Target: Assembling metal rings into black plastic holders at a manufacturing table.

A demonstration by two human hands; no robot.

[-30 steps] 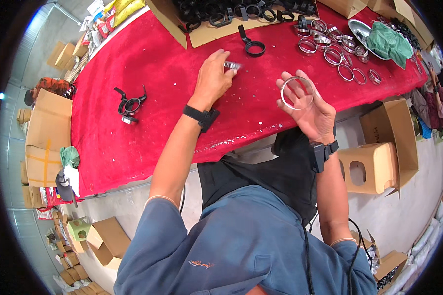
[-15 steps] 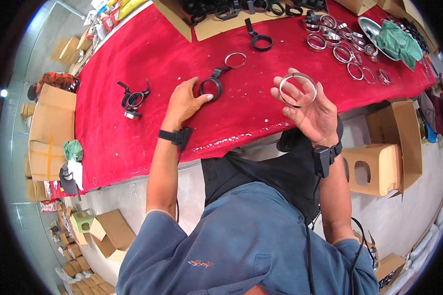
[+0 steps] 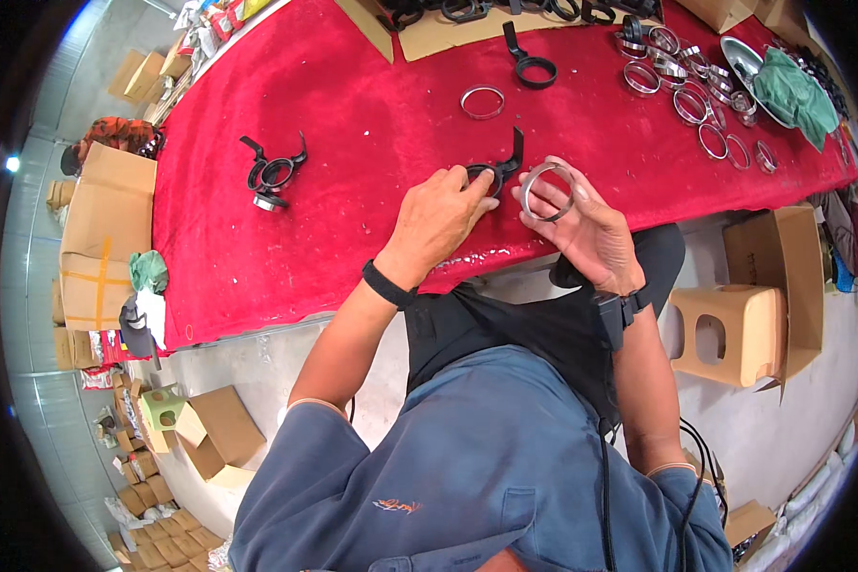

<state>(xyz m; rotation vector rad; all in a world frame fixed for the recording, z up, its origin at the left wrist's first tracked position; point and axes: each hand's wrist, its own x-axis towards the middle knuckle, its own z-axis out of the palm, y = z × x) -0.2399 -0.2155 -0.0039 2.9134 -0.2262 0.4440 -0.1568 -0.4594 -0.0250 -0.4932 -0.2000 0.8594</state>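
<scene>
My left hand [image 3: 442, 214] is closed on a black plastic ring with a flat strap-like tail [image 3: 515, 155], its tail pointing up and away. Just to its right, my right hand [image 3: 584, 229] grips a shiny metal ring [image 3: 570, 197] between thumb and fingers, its opening turned toward me. The two rings are close together but apart, over the near edge of the red-covered table. Beyond the hands lies a single thin metal ring [image 3: 482, 102]. Another black ring with a tail [image 3: 536, 72] rests farther back.
A cluster of metal rings [image 3: 693, 102] lies at the far right beside a metal dish [image 3: 737, 54] with a green cloth [image 3: 789, 93]. An open cardboard box [image 3: 427, 41] of black rings stands at the back. Several joined rings [image 3: 275, 173] sit on the red cloth [image 3: 229, 229] at left.
My left hand has picked up the black ring from the cloth and carried it right, toward the metal ring. My right hand keeps its metal ring, now turned slightly.
</scene>
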